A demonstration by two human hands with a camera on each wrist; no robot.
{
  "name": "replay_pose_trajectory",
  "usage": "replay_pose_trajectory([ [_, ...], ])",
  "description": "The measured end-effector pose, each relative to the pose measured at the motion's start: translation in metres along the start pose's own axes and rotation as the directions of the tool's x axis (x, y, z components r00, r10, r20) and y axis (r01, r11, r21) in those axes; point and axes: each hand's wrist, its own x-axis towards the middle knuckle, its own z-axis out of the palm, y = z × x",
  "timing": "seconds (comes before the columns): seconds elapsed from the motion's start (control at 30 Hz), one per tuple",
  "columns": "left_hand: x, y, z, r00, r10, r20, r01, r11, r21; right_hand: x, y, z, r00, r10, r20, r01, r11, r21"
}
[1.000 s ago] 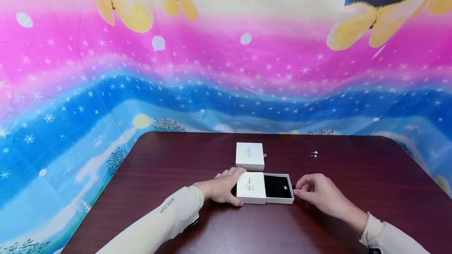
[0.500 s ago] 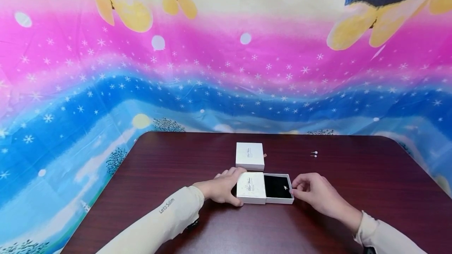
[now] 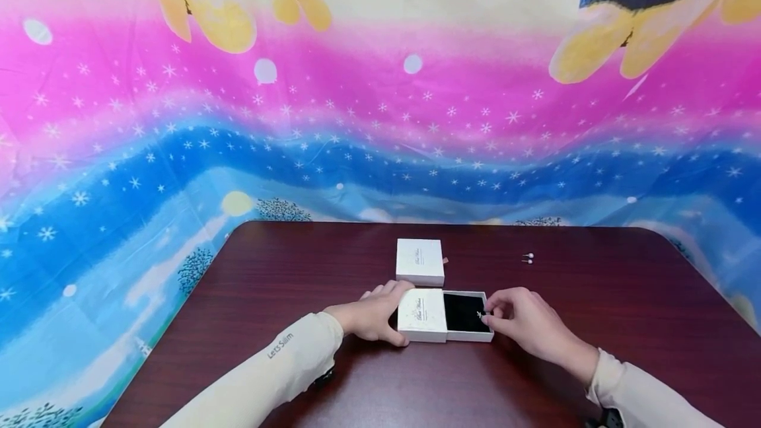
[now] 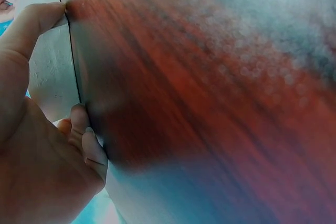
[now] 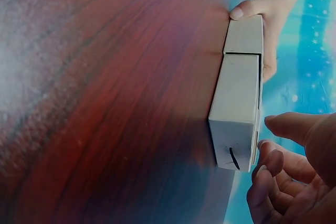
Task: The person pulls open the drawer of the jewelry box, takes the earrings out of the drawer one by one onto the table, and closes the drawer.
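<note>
My left hand (image 3: 373, 316) is gripping the white square card box sleeve (image 3: 421, 314), thumb pressing the near side, fingers wrapping the far side. Out of its right end the white rectangular card tray (image 3: 470, 336) is sticking, partly drawn, and a flat black fabric-looking pad (image 3: 459, 312) is lining it. The small silvery star-shaped charm (image 3: 479, 315) is sitting on that pad near the tray's right end, partly covered by my fingertips. A thin dark ribbon (image 5: 234, 159) is showing on the tray's end wall.

Change: my right hand (image 3: 529, 323) is now reaching over the tray's right rim, further left than half a second ago; sleeve and tray are staying put. Judging from that, I'm working at the charm now, no longer at the tray's end. Right grip: fingers are bending, but thumb and forefinger are standing apart in the right wrist view; I'm not seeing anything pinched. Whether I'm touching the charm, can't tell.

Rest: a closed white square card box (image 3: 419, 261) is lying just behind the sleeve; two small white bead-headed studs (image 3: 530, 256) are lying well off to the right on the dark red-brown wood-grain table (image 3: 368, 388).
</note>
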Motion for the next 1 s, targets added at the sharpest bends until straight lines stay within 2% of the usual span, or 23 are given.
replay_pose_trajectory([
  [0.33,0.000,0.000,0.000,1.000,0.005,-0.004,-0.005,1.000,0.004,0.003,-0.002,0.000,1.000,-0.025,0.006,0.026,0.996,-0.084],
  [1.0,-0.001,0.003,-0.002,1.000,-0.003,-0.005,0.003,1.000,-0.001,0.008,-0.011,0.009,0.999,0.036,0.010,-0.033,0.978,-0.207],
])
